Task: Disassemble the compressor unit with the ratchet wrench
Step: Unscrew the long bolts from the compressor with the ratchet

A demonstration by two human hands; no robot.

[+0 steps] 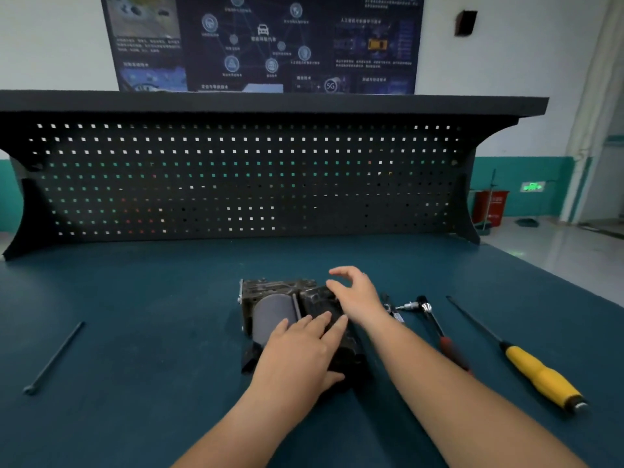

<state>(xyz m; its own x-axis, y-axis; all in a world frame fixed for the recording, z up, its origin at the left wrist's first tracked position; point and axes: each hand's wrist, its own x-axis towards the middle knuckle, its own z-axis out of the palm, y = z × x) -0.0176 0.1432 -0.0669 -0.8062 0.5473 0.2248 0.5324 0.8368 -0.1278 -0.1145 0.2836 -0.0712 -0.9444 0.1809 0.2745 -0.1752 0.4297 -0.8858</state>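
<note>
Lying on the teal bench [141,292] at 9 o'clock of the compressor, well apart from it, is a long dark rod [55,357]. The compressor unit [275,304], dark w/ a grey cylinder, sits mid-bench at 6 o'clock of the view, in front of a black pegboard [236,180]. The left hand [300,352] lies flat on top of the unit, fingers straight and pressed down, gripping nothing. The right hand [354,295] is over the unit's 1 o'clock corner, fingers loosely curled, holding nothing; can't tell if it touches. At 3 o'clock, just beside the right wrist, the ratchet wrench [445,342] lies untouched, approx. parallel to a yellow-handled screwdriver [526,364] further right.
</note>
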